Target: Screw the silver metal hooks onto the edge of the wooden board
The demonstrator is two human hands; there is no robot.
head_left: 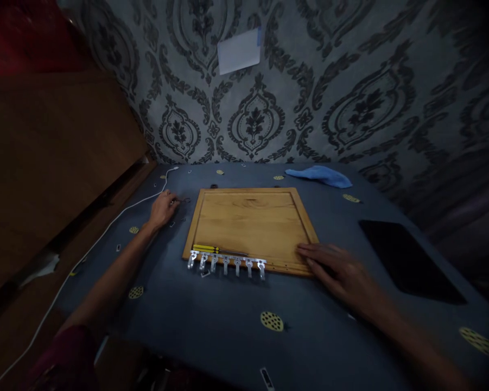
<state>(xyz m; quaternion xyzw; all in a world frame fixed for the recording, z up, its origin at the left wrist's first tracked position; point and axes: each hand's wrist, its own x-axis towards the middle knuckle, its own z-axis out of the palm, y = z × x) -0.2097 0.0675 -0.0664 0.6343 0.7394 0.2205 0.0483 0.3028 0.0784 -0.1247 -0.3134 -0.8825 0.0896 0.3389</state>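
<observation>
A framed wooden board [248, 217] lies flat on the table. Along its front edge runs a metal hook rail [232, 257] with several hooks hanging over the near side. Just behind the rail, a screwdriver [205, 248] with a yellow and black handle rests on the board. My right hand [340, 269] lies at the board's front right corner, fingers stretched out and touching the frame. Left of the board, my left hand [162, 210] is on the table with fingers bent together at a small thin item [184, 200], too small to make out.
A white cable [118, 217] runs along the table's left side beside a brown wooden cabinet [57, 157]. At the back right lies a blue cloth [321, 175]. A flat black rectangular object [409, 260] is on the right. Behind stands a patterned wall [256, 119].
</observation>
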